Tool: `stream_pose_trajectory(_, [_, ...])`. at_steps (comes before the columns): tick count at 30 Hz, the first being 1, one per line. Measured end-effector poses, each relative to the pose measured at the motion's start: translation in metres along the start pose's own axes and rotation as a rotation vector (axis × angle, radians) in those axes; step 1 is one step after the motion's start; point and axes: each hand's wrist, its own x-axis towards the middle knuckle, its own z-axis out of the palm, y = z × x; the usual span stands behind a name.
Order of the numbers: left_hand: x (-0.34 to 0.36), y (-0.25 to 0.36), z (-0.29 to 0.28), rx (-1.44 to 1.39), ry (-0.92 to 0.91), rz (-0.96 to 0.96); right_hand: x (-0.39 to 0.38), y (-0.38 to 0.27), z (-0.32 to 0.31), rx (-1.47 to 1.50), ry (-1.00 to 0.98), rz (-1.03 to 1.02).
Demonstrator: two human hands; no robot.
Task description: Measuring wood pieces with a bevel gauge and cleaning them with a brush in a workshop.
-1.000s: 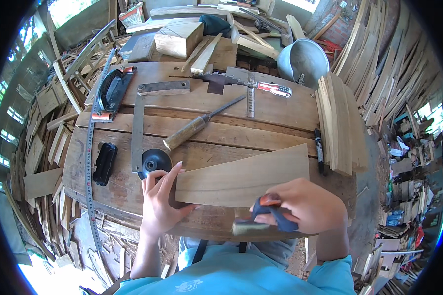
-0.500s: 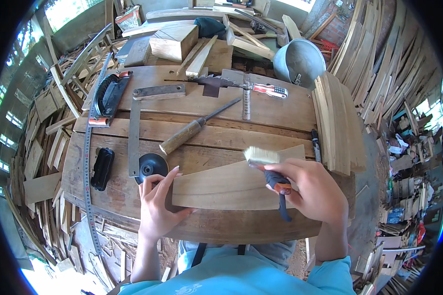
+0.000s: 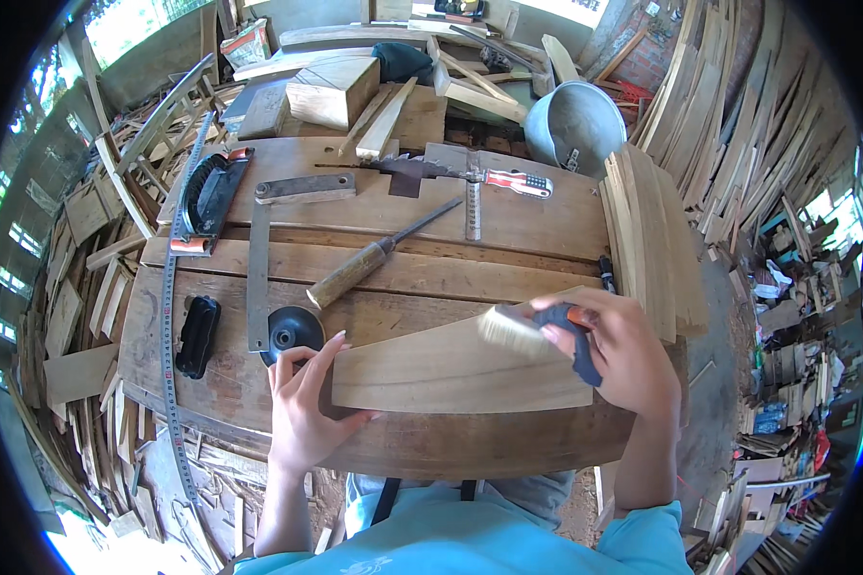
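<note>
A flat, tapered wooden board (image 3: pixel 451 375) lies along the near edge of the workbench. My left hand (image 3: pixel 304 402) braces its left end, the thumb at the near edge and the forefinger by the far corner, the other fingers beside a black rubber disc (image 3: pixel 292 333). Closed around the dark-wrapped handle of a brush (image 3: pixel 513 333) is my right hand (image 3: pixel 631 350), over the board's right part. The brush's pale bristles point left and down at the board; whether they touch it I cannot tell.
Beyond the board lie a wooden-handled chisel (image 3: pixel 360 271), a try square (image 3: pixel 259 268), a saw (image 3: pixel 422 167) and a black-handled sanding tool (image 3: pixel 211 201). A tape measure (image 3: pixel 169 355) runs down the left side. Stacked boards (image 3: pixel 652 240) and a metal bucket (image 3: pixel 577 125) stand right.
My right hand has turned the brush, so its bristles now slant down over the board and its handle end points right. The left hand stays at the board's left end.
</note>
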Motion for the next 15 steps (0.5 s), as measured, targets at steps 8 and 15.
stream_pose_trajectory(8, [0.002,0.0,0.001,-0.005,0.005,0.009,-0.018,-0.013,-0.007,-0.058,-0.165,-0.048])
stream_pose_trajectory(15, [0.002,0.001,0.0,-0.007,0.012,0.015,-0.023,-0.006,-0.009,0.252,-0.451,-0.104])
